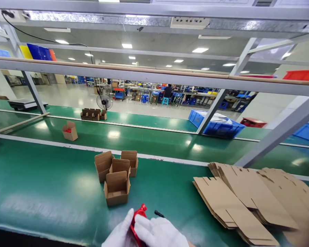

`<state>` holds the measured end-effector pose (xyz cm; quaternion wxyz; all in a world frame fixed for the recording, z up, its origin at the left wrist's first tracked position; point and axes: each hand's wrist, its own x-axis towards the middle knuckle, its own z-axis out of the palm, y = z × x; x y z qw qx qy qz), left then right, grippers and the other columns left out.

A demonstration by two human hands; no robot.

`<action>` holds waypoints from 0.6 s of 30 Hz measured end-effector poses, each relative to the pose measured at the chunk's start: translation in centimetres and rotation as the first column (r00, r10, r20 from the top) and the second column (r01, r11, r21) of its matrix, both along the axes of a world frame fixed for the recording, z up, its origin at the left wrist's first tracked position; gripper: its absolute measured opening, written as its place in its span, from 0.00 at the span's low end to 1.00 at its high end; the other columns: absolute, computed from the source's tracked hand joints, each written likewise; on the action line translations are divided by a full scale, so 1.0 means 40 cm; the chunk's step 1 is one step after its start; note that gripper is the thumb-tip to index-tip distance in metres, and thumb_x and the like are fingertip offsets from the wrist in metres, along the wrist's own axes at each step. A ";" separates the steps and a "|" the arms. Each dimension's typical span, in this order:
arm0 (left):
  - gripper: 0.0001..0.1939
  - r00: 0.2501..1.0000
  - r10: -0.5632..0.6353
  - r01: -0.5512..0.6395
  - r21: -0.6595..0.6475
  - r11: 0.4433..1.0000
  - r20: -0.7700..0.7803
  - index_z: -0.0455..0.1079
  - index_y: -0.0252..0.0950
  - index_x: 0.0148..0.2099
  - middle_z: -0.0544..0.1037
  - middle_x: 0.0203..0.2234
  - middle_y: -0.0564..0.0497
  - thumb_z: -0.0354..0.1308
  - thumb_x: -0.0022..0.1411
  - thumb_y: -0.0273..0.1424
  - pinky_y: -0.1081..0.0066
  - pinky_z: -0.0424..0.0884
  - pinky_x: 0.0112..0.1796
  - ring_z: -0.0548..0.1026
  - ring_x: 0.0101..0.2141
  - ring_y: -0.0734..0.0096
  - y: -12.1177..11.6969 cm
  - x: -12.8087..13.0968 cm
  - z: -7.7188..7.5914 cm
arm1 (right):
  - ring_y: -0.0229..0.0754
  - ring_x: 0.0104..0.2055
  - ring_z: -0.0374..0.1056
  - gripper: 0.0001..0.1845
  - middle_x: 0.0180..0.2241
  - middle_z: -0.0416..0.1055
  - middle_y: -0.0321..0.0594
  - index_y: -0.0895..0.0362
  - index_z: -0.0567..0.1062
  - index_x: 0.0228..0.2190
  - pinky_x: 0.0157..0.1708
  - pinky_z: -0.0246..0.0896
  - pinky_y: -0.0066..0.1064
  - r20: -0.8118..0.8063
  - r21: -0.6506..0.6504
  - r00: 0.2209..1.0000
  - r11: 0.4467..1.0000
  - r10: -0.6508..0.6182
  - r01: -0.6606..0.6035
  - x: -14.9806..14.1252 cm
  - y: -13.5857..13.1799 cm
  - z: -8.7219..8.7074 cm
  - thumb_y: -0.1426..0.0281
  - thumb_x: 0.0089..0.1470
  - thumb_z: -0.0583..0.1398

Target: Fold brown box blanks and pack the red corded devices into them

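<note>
Both my hands wear white gloves and meet at the bottom middle of the view. Between them is a glossy red plastic part [139,213] with a small round knob at its far end; its near end is mostly covered. My left hand [120,230] grips it from the left, and my right hand [158,231] closes over it from the right. A short black rod [159,213] shows just beyond my right fingers; whether it is held or lying there, I cannot tell. Ahead and to the left stand several open cardboard boxes [117,197] on the green work surface [77,192].
Flat cardboard blanks [231,202] lie stacked at the right. On the green strip behind, one open box [70,132] has red pieces in it. Farther back are a group of boxes [90,115] and a blue crate [221,127]. Metal frame posts [280,130] cross the view.
</note>
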<state>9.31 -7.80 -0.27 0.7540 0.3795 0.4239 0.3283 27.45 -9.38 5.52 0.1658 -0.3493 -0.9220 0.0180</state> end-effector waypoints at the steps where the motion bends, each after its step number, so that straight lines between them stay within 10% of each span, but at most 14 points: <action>1: 0.37 0.991 0.097 -0.086 0.119 0.989 -0.090 0.75 0.36 0.38 0.70 0.17 0.53 0.50 0.54 0.67 0.69 0.68 0.25 0.68 0.20 0.68 0.003 -0.027 0.002 | 0.38 0.33 0.74 0.12 0.43 0.77 0.38 0.50 0.73 0.47 0.35 0.69 0.24 -0.091 -0.063 0.996 0.998 -0.008 0.003 0.007 -0.001 0.004 0.69 0.63 0.58; 4: 0.29 0.868 0.377 -0.241 0.391 0.889 -0.323 0.75 0.41 0.48 0.75 0.29 0.51 0.68 0.49 0.52 0.67 0.70 0.40 0.73 0.34 0.62 0.042 -0.130 0.020 | 0.45 0.45 0.76 0.16 0.46 0.76 0.43 0.50 0.71 0.52 0.46 0.72 0.29 -0.427 -0.256 0.888 0.965 -0.167 0.059 0.022 -0.006 0.012 0.68 0.62 0.57; 8: 0.12 0.524 0.570 0.168 0.733 0.660 -0.633 0.76 0.42 0.34 0.77 0.27 0.46 0.54 0.61 0.40 0.63 0.70 0.34 0.74 0.28 0.57 0.105 -0.188 0.032 | 0.50 0.53 0.73 0.26 0.55 0.72 0.49 0.49 0.63 0.61 0.51 0.72 0.36 -0.665 -0.160 0.719 0.979 -0.202 0.127 0.004 -0.002 0.000 0.70 0.62 0.58; 15: 0.10 0.754 0.266 0.333 0.699 0.633 -0.601 0.75 0.43 0.32 0.79 0.25 0.45 0.57 0.62 0.40 0.67 0.71 0.33 0.77 0.27 0.60 0.053 -0.073 -0.061 | 0.54 0.46 0.77 0.38 0.57 0.71 0.52 0.54 0.60 0.63 0.45 0.76 0.38 -0.296 0.152 0.911 0.927 -0.289 0.343 -0.025 0.027 -0.096 0.77 0.51 0.57; 18: 0.09 0.774 0.336 0.214 0.721 0.658 -0.537 0.75 0.43 0.37 0.82 0.32 0.43 0.62 0.60 0.41 0.60 0.73 0.42 0.79 0.35 0.53 0.041 -0.060 -0.069 | 0.52 0.38 0.77 0.37 0.55 0.73 0.52 0.56 0.66 0.59 0.39 0.75 0.37 -0.089 0.084 0.919 0.916 -0.385 0.392 -0.018 0.024 -0.096 0.76 0.45 0.60</action>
